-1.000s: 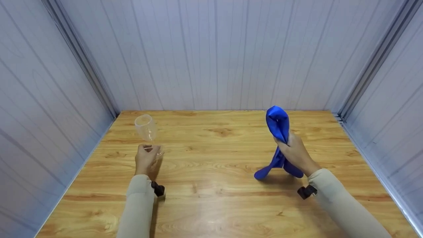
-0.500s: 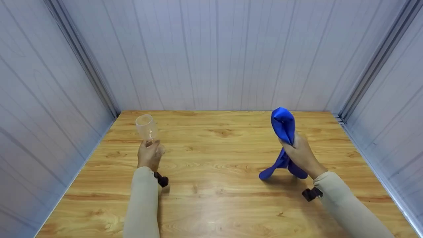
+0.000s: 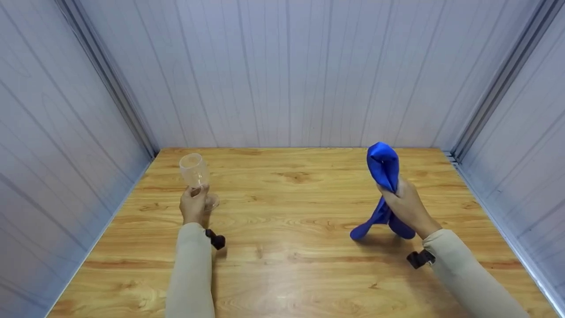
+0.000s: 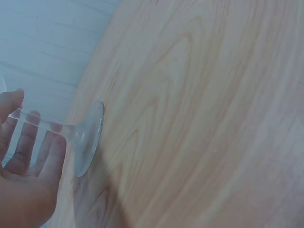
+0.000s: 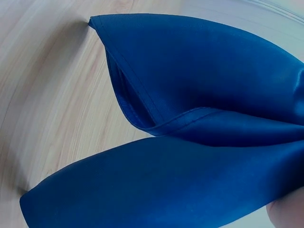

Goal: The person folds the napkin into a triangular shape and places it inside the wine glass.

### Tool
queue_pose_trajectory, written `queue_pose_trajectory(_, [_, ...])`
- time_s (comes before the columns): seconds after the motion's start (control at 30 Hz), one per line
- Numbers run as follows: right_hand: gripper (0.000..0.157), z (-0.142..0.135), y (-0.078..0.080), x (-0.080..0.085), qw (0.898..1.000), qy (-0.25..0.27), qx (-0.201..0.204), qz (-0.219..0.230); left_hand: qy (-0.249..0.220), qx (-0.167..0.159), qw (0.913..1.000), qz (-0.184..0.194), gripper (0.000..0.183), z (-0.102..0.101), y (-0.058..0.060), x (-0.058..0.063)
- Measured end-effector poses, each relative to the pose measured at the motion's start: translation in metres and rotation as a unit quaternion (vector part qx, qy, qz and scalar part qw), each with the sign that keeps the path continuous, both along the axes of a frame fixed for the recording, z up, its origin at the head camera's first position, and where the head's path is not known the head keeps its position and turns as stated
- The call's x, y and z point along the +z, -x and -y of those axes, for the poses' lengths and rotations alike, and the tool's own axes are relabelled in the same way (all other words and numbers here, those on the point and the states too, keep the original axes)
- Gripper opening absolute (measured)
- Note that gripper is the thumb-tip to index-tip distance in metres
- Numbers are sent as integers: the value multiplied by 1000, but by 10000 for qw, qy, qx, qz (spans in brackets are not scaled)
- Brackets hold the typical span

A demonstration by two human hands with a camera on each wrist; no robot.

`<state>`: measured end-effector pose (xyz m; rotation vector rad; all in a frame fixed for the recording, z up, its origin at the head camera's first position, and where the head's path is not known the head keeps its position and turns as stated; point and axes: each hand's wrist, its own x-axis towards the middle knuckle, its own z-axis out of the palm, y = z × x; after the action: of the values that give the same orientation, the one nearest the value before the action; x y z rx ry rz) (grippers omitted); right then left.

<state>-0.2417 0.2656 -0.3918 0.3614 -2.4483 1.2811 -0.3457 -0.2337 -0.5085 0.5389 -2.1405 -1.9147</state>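
A clear wine glass (image 3: pixel 194 170) stands on the wooden table at the left. My left hand (image 3: pixel 193 204) holds it by the stem, thumb on one side and fingers curled behind. In the left wrist view the glass's round foot (image 4: pixel 89 140) is at the tabletop, below the fingers (image 4: pixel 56 156). On the right side, my right hand (image 3: pixel 407 204) grips a bunched blue satin cloth (image 3: pixel 383 165). A folded loop of it stands above the fist, and two ends hang below, close over the table. The right wrist view is mostly filled by the hanging cloth (image 5: pixel 190 66).
The wooden table (image 3: pixel 282 247) ends at a pale panelled wall (image 3: pixel 282 75) at the back. Similar panels rise along the left and right sides, with metal strips in the corners. A black wrist camera (image 3: pixel 216 240) sits on each forearm.
My left hand has moved forward and up along the glass's stem, closing on it. The right hand has shifted a little to the right with the blue cloth.
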Motion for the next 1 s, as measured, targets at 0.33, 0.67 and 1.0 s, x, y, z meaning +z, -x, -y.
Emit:
queue_pose_trajectory(0.33, [26,-24,27,-33,9994,29,-251,249,630,18,9979,-117,42,-4,-5,-4])
queue_pose_trajectory(0.67, [24,-27,28,-35,9994,-11,-323,130,788,-628,9947,-186,37,-23,-7,4])
queue_pose_trajectory(1.0, [25,-29,29,-34,9995,-49,-302,104,1016,-1290,9853,-471,24,-57,-8,2])
